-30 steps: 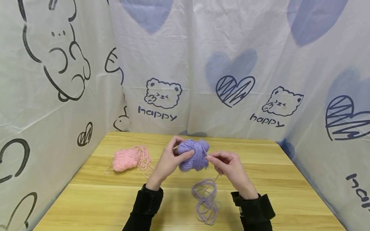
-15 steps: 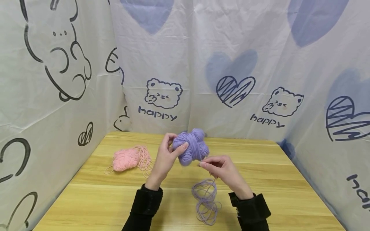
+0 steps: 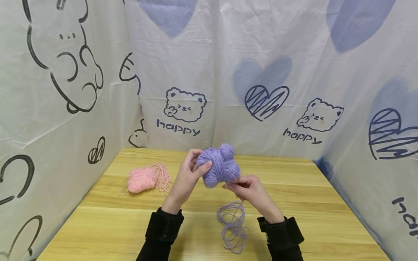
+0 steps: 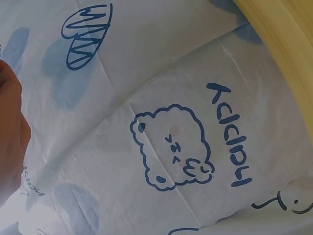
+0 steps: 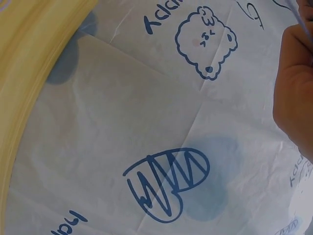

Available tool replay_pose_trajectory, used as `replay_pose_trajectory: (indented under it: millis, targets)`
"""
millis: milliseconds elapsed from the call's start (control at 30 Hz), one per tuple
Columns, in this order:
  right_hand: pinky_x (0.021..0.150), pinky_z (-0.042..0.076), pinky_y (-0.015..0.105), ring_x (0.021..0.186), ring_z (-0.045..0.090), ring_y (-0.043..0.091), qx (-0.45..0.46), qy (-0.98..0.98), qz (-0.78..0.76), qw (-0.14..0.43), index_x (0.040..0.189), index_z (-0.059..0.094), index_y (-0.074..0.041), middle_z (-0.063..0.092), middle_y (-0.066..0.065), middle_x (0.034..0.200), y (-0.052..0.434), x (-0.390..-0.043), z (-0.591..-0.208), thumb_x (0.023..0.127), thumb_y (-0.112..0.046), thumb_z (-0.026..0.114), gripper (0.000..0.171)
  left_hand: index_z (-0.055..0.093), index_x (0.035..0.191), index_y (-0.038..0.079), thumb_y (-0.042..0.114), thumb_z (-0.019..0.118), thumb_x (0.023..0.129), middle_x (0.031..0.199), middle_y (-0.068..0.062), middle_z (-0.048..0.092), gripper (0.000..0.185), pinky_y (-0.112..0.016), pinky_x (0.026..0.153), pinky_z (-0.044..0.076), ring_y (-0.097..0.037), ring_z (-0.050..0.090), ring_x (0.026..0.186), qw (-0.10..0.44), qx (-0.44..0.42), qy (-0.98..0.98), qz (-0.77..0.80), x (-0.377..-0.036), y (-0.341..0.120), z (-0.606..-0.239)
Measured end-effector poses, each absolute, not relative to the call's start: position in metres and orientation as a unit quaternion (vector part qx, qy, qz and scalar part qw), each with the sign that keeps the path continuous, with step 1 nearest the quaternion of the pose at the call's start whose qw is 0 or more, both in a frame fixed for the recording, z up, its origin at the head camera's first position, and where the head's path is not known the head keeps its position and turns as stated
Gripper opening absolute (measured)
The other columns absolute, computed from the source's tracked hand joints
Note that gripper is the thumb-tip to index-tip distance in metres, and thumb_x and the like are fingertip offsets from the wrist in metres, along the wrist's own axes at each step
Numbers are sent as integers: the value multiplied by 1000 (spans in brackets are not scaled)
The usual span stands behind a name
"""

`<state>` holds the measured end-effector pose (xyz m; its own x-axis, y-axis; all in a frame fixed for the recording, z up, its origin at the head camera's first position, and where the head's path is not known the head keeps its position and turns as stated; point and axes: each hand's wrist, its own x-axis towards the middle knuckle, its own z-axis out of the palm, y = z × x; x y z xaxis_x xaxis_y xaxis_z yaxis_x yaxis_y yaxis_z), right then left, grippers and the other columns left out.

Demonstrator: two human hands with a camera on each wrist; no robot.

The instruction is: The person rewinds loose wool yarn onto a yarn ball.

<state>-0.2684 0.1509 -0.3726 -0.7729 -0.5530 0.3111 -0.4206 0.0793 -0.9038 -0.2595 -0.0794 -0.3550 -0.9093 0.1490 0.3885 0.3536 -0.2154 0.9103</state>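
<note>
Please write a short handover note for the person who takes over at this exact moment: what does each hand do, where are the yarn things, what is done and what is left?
Left hand: grips the lumpy purple ball of yarn, lifted above the wooden table.
Right hand: just below the ball, pinches the thin purple strand that runs from it.
Loose purple yarn coil: lies on the table near the right wrist, joined to the strand.
Pink yarn bundle: on the table to the left, with loose pink threads beside it, untouched.
Done: most purple yarn is on the ball.
Left: probably the loose coil to wind up; the pink bundle is still partly unwound.
</note>
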Motion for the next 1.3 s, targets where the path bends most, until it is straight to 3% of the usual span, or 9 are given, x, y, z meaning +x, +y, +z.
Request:
replay_pose_trajectory:
  millis: [133,233,367,633,767,933,1100,1300]
  targets:
    - [45,34,31,52,40,5,-337,727,-595,59,105,68,9,51,-8,62,151,-269,-373,94,-10,60,24,43,121,10,13,60,93,113,-5,58,33,-32,91,53,-15,61,103,50,-217,-624,-749,-259,-80,-355]
    - [45,35,31,53,40,3,-329,728,-598,65,89,67,8,49,-9,60,152,-268,-373,92,-6,60,16,44,122,11,12,59,94,113,-5,60,32,-31,87,55,-15,63,99,29,-237,-619,-749,-259,-81,-355]
    - [48,40,25,55,42,1,-324,728,-600,76,75,54,7,46,-10,60,154,-268,-373,90,2,56,16,45,126,10,13,56,96,117,-6,59,33,-31,82,56,-16,63,96,-3,-269,-607,-748,-258,-82,-355]
    - [49,40,21,55,43,1,-316,735,-592,93,79,55,9,47,-11,62,160,-268,-373,83,7,53,5,52,123,8,13,59,92,111,-7,60,31,-31,77,56,-17,62,91,-36,-295,-635,-713,-257,-83,-356]
    - [50,40,21,56,43,2,-305,749,-581,95,78,55,5,47,-9,64,162,-269,-371,86,4,53,9,55,120,8,13,63,90,109,-7,61,32,-32,79,56,-18,63,92,-55,-312,-649,-691,-256,-84,-357]
    - [49,39,20,57,43,4,-277,755,-587,95,90,62,0,53,-9,71,160,-269,-369,94,-7,55,11,57,118,7,15,67,87,108,-9,61,33,-37,82,56,-20,62,94,-68,-328,-655,-677,-255,-84,-358]
    - [47,36,21,55,44,4,-261,738,-619,68,91,60,3,55,-7,71,159,-269,-370,96,-19,57,23,60,115,11,20,71,85,104,-9,61,33,-36,79,55,-20,60,92,-77,-329,-680,-651,-255,-83,-359]
    - [45,34,25,53,43,5,-263,713,-649,40,92,57,9,49,-5,63,159,-265,-368,96,-15,57,25,60,114,15,20,72,84,104,-9,61,32,-35,79,54,-20,60,92,-73,-322,-702,-631,-257,-80,-361]
